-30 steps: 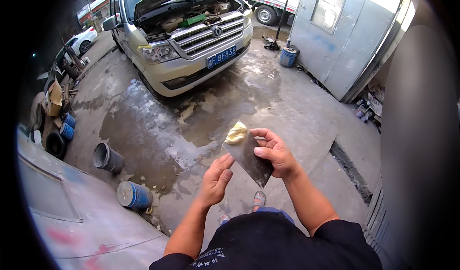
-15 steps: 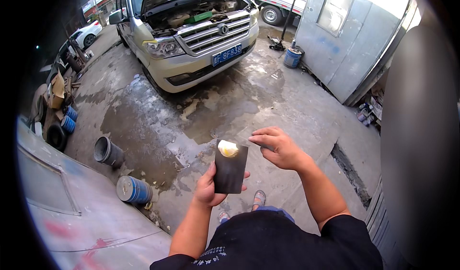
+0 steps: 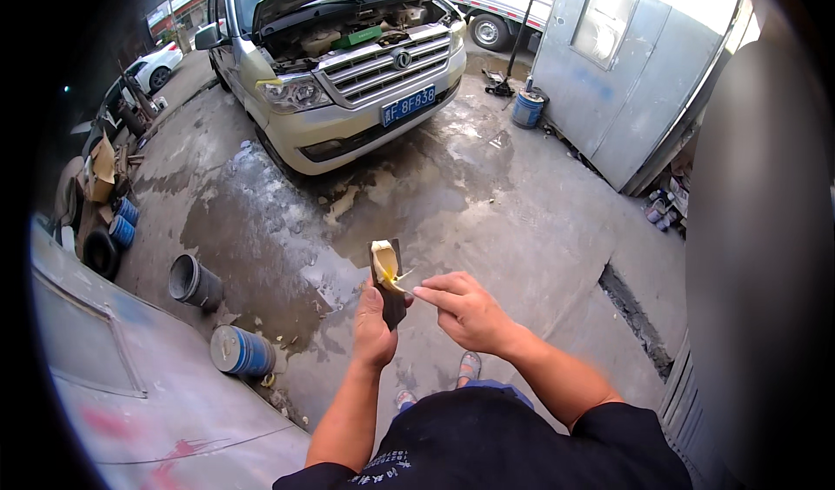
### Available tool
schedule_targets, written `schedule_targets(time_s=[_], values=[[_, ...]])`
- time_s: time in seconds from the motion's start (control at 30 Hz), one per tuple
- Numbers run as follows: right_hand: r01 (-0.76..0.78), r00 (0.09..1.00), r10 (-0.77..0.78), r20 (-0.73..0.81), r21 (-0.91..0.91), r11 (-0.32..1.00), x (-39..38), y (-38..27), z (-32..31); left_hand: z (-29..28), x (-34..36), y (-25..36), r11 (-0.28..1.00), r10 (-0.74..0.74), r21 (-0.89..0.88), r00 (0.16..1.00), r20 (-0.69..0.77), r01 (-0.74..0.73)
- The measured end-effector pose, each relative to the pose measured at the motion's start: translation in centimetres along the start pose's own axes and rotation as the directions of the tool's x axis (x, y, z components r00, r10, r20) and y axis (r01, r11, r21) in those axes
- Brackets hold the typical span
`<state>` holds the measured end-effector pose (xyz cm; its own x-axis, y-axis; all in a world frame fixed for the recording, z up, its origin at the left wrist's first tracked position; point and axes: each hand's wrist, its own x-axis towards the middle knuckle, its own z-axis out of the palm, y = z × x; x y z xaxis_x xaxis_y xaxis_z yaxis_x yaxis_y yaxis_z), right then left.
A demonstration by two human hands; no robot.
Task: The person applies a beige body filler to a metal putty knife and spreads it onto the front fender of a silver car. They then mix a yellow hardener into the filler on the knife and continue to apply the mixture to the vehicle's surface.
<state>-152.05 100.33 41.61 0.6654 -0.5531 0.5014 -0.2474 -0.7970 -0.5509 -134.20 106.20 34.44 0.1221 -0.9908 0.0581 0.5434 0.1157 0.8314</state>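
My left hand grips a dark flat mixing board, which is tilted so that its face is seen at a steep angle. On the board's upper part sits a lump of cream-coloured putty with a yellow streak. Between the pinched fingers of my right hand is a thin, pale scraper. Its edge meets the putty near the board's right side, and some putty clings there. The scraper is narrow and partly blurred, so its full outline cannot be made out.
A beige van with its hood raised stands ahead, a green box in its engine bay. At left are a grey bucket and a blue lidded pail. A broken slot runs through the concrete at right.
The board has turned from facing me to nearly edge-on and shifted slightly left. My right hand has moved left and down, bringing the scraper onto the putty, which is now spread along the edge.
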Motion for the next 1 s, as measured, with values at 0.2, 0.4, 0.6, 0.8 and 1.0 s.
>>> schedule_targets(time_s=[0.2, 0.4, 0.6, 0.8, 1.0], values=[[0.274, 0.957, -0.282, 0.073, 0.107, 0.956, 2.6, -1.1, -4.7, -0.6, -1.4, 3.4, 0.659, -0.185, -0.514, 0.780, 0.597, 0.550], [0.214, 0.971, -0.230, 0.068, 0.188, 0.959, 1.2, 3.2, -4.4, -0.7, -1.4, 2.7, 0.665, -0.203, -0.494, 0.772, 0.602, 0.560], [-0.340, 0.886, 0.405, 0.225, 0.909, 0.240, -3.4, 3.1, -4.0, 1.0, -0.9, 4.6, 0.898, -0.095, -0.400, 0.967, 0.237, 0.186], [-0.466, 0.790, 0.464, 0.402, 0.884, 0.026, -3.6, 2.2, 1.3, 2.1, -0.8, 0.3, 0.970, 0.135, 0.177, 0.972, 0.190, -0.169], [-0.281, 0.901, 0.378, 0.214, 0.951, 0.131, -0.1, 1.4, -3.8, 0.7, -1.4, 2.2, 0.951, -0.124, 0.307, 0.951, 0.284, 0.033]])
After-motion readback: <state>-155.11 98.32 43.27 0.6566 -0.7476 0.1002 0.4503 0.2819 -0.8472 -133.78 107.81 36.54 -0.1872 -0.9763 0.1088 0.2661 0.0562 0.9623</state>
